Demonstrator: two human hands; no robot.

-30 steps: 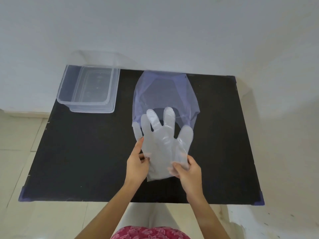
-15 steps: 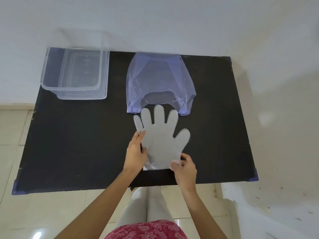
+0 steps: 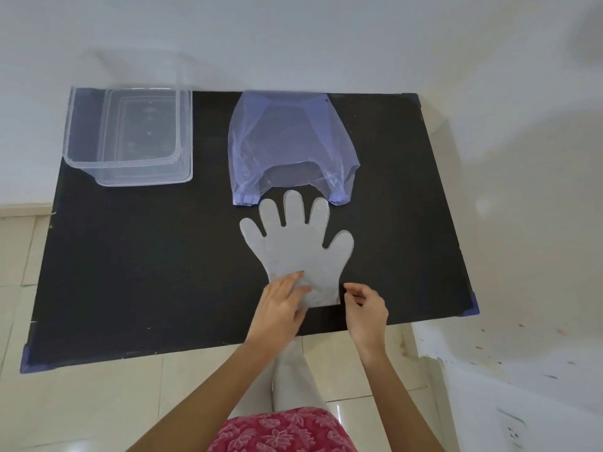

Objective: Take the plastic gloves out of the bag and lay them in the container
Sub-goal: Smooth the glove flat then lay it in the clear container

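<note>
A translucent plastic glove (image 3: 298,246) lies flat on the black table (image 3: 146,262), fingers pointing away from me toward the bag. The thin purple plastic bag (image 3: 287,141) lies behind it, its mouth and handles toward the glove. My left hand (image 3: 280,308) rests flat on the glove's cuff, fingers spread. My right hand (image 3: 365,308) hovers just right of the cuff with fingers curled and holds nothing. A clear rectangular container (image 3: 130,138) stands empty at the table's far left corner.
A white wall runs behind the table. Tiled floor shows at the left and below the table's near edge. A white surface with paint marks (image 3: 522,370) sits at the lower right.
The glove has gone from held up to lying flat on the table. My right hand let go of the cuff and moved slightly right. My left hand now presses on the cuff.
</note>
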